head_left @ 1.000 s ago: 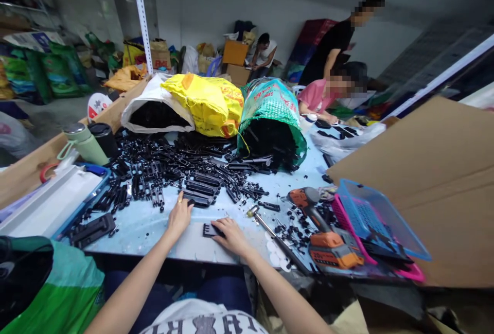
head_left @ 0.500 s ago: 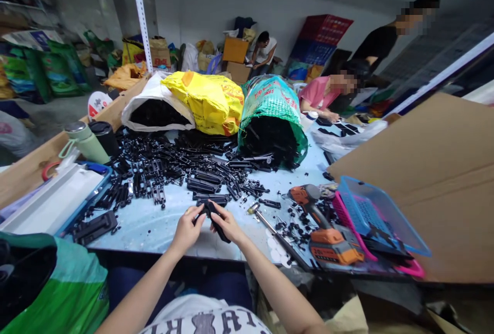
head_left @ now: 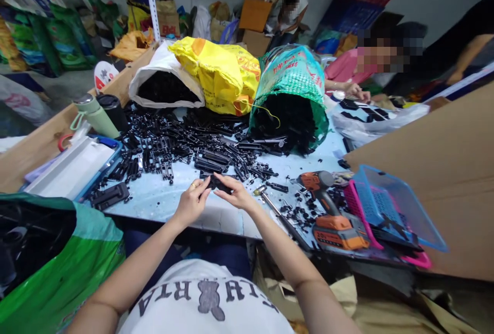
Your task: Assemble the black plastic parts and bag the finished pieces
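Both hands meet over the front part of the light blue table (head_left: 154, 200). My left hand (head_left: 193, 201) pinches one end of a small black plastic part (head_left: 216, 183). Fingers of my right hand (head_left: 236, 193) close on the same part from the other side, covering much of it. Just beyond lie long black plastic parts (head_left: 211, 161) in a stack, with a heap of smaller black parts (head_left: 154, 141) behind and to the left. A hammer (head_left: 280, 213) rests right of my right hand, beside an orange and grey cordless drill (head_left: 335, 221).
White, yellow and green woven sacks (head_left: 287, 79) stand along the back. Blue and pink baskets (head_left: 401, 205) and a cardboard sheet (head_left: 432, 169) flank the right. At left are a green flask (head_left: 98, 118), a tray (head_left: 73, 169) and a green bag (head_left: 77, 267). A co-worker (head_left: 351, 74) sits across.
The view has tilted down and swung slightly left to right, shifting the scene. The black part, angled downward under my right hand before, is now held flatter, with both hands still on it.
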Motion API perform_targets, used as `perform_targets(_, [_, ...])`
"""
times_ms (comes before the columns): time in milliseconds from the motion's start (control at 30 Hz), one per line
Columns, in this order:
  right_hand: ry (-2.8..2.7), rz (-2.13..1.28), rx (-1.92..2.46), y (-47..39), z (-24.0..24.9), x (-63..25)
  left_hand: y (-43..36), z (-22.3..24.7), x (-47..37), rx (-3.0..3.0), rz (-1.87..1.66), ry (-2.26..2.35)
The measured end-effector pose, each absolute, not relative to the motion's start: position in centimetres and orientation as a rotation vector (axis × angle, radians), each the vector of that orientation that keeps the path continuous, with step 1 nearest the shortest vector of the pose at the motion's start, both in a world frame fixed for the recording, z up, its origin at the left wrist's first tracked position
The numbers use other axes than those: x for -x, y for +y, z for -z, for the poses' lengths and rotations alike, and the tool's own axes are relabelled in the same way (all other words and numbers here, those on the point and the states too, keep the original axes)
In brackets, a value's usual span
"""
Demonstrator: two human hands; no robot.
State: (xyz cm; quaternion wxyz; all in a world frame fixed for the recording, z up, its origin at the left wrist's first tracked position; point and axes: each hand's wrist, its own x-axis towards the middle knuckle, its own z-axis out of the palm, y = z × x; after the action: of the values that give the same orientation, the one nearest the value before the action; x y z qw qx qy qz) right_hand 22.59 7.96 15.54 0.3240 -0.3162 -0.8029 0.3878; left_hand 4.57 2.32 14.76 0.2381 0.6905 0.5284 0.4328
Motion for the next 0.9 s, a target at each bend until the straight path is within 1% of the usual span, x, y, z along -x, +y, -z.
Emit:
perform_targets(67, [-2.169,-0.924,0.793,8.1,-16.0,-22.3,2.2,-14.7,-5.1,-1.883,-1.254,1.473])
perform_targets(200, [-2.019,-0.825,0.823,7.7,-16.1,-20.7,2.3,-14.3,-6.7,-1.744,-1.662,1.601])
perform_targets(267, [-2.006,-0.785,0.798,7.3,-16.0,-20.0,2.6,-14.3,-6.9,-1.746,-1.75,1.598])
perform_targets(367, [-2.034,-0.731,0.753,6.9,-16.1,-19.2,3.1,-14.7,-6.4,-1.827,-1.731,1.53])
perform_targets(500, [-1.928,-0.687,0.788,6.5,-16.2,-18.1,3.8,-15.3,-5.7,-1.772,-1.796,1.551])
perform_targets(667, [-1.85,-0.662,0.781,6.2,-15.8,-17.0,4.4,-15.7,-4.8,-1.804,-1.726,1.498])
perform_targets(900, [-1.771,-0.579,0.855,5.5,-15.6,-16.2,4.8,-15.9,-4.5,-1.871,-1.715,1.464])
